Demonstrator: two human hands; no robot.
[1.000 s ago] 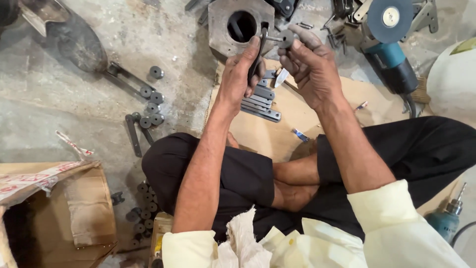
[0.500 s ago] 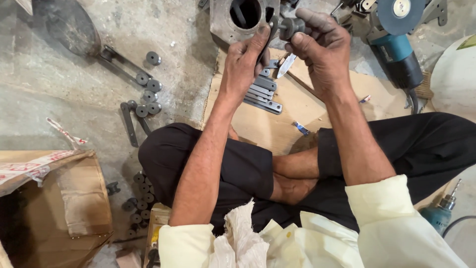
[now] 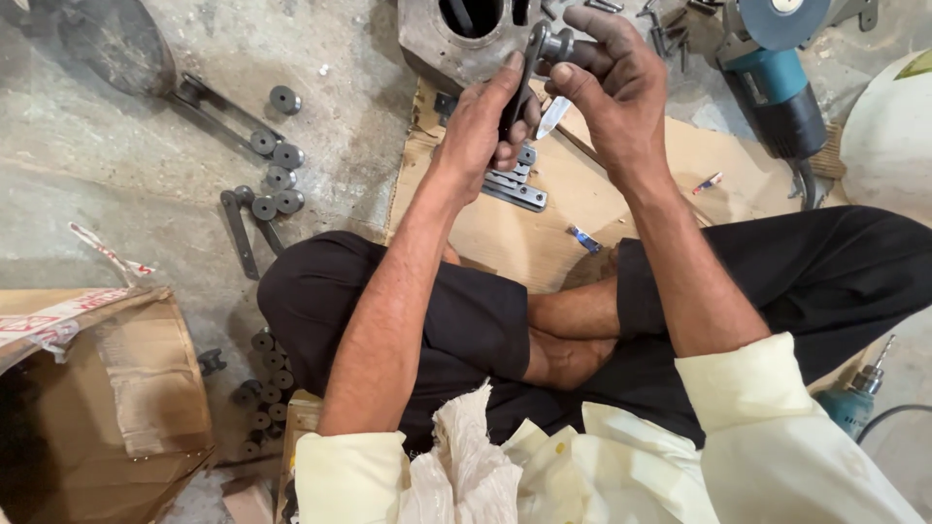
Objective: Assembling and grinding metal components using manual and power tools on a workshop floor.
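I sit cross-legged on the floor. My left hand [image 3: 485, 121] grips a dark flat metal link bar [image 3: 525, 60] held upright. My right hand [image 3: 612, 92] pinches a small grey metal roller [image 3: 555, 45] at the top end of that bar. Below my hands, a stack of flat metal link plates [image 3: 515, 186] lies on a sheet of cardboard [image 3: 505, 233]. A heavy grey metal block with a round hole [image 3: 437, 39] stands just beyond my hands.
Loose rollers [image 3: 277, 165] and link bars [image 3: 238, 233] lie on the concrete at left; more rollers [image 3: 260, 388] sit by my left knee. An open cardboard box [image 3: 107, 378] is at lower left, a teal angle grinder [image 3: 772, 82] at upper right, a drill [image 3: 854, 398] at right.
The view has tilted down, so hands and block sit higher in the frame. Both hands keep working the bar and roller together; the bar stays gripped in the left hand.
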